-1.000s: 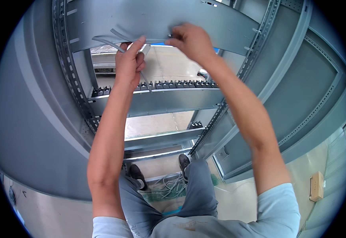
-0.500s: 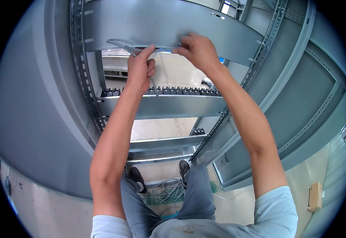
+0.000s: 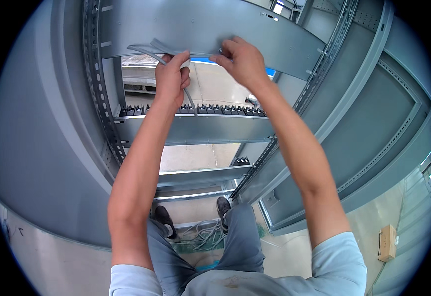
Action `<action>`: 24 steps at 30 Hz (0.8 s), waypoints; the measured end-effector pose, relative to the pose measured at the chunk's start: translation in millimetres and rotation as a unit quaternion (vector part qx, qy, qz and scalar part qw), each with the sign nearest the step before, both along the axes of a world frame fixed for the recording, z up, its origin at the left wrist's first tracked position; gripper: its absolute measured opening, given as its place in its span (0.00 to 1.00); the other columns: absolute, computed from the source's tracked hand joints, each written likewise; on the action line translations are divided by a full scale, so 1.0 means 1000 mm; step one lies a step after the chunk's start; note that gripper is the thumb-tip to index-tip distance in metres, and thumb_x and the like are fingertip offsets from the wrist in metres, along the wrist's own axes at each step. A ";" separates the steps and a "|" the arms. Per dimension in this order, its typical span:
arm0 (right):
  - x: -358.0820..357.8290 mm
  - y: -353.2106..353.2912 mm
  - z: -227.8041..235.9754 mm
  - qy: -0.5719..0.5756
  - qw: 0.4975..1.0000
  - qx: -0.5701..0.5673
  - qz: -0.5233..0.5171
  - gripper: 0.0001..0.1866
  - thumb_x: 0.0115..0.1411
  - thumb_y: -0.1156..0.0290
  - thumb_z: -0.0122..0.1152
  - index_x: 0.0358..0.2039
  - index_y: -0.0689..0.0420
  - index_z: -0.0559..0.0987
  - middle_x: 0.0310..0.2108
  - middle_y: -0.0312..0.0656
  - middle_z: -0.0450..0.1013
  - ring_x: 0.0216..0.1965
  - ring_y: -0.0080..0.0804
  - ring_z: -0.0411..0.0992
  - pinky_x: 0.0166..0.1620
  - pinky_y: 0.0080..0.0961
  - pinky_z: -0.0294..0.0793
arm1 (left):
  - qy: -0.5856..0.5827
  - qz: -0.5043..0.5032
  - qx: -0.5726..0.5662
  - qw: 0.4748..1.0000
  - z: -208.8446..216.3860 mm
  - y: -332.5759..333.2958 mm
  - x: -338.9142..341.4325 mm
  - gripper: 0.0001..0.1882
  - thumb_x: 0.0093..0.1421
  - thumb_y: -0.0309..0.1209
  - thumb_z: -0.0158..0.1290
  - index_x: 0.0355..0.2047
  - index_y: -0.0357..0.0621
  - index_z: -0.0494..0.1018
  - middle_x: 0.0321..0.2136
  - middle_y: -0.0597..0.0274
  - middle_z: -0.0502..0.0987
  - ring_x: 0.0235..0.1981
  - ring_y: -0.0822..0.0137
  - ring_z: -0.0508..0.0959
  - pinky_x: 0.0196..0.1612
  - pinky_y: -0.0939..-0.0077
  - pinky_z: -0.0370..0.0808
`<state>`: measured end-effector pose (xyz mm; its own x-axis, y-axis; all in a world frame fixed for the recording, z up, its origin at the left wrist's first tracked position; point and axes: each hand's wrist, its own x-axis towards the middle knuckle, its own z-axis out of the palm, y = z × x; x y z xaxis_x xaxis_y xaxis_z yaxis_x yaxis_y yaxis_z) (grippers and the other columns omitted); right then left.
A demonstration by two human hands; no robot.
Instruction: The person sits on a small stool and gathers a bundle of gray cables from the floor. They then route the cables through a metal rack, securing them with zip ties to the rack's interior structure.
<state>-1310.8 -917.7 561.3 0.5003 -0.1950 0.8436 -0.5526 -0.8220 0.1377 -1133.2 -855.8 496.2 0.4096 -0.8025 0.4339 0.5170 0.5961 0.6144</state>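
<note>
Where the grey cable (image 3: pixel 150 53) lies: in the left hand (image 3: pixel 170 81), at the lower edge of the upper metal panel (image 3: pixel 186 24); to the left of the right hand (image 3: pixel 245 59).
Nearer hand: left, in contact; right hand apart from the left, near the same edge, farther along.
Cable axis, upper part: roughly crosswise, sloping down from its left-hand bend into the left hand's grip; whether a length carries on as far as the right hand, cannot tell.
Cable axis, lower part: one tail hanging downward from the left hand, its end in front of the row of black components (image 3: pixel 220 109).
Left hand, state: grasping the cable between thumb and fingers, thumb pointing up toward the panel.
Right hand, state: thumb and forefinger brought together beside a small shiny fitting (image 3: pixel 221 51); whether anything is pinched there, cannot tell.
Cable, appearance: plain grey, slim, smooth, gently curved, folded toward the left; a faint double above it may be reflection in the panel.
</note>
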 end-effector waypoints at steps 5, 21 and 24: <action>0.003 0.008 0.034 0.084 0.986 0.129 -0.065 0.26 0.48 0.49 0.79 0.21 0.60 0.78 0.22 0.44 0.75 0.25 0.44 0.73 0.30 0.40 0.70 | -0.008 -0.014 0.038 0.999 0.004 0.005 0.008 0.14 0.63 0.34 0.61 0.38 0.44 0.67 0.37 0.60 0.76 0.15 0.80 0.54 0.17 0.81 0.51; 0.005 0.003 0.015 -0.009 0.989 0.148 0.018 0.22 0.47 0.54 0.79 0.26 0.58 0.79 0.21 0.42 0.75 0.25 0.43 0.73 0.31 0.38 0.71 | 0.036 0.000 0.005 0.999 0.002 0.004 0.007 0.09 0.60 0.24 0.59 0.30 0.45 0.67 0.24 0.71 0.68 0.14 0.80 0.56 0.16 0.80 0.50; 0.006 0.000 0.013 0.025 0.995 0.095 0.006 0.21 0.50 0.55 0.79 0.27 0.60 0.80 0.22 0.43 0.75 0.24 0.37 0.72 0.31 0.36 0.71 | 0.032 0.006 -0.007 0.999 0.003 0.005 0.008 0.12 0.61 0.27 0.62 0.34 0.46 0.66 0.26 0.71 0.69 0.14 0.81 0.55 0.16 0.80 0.49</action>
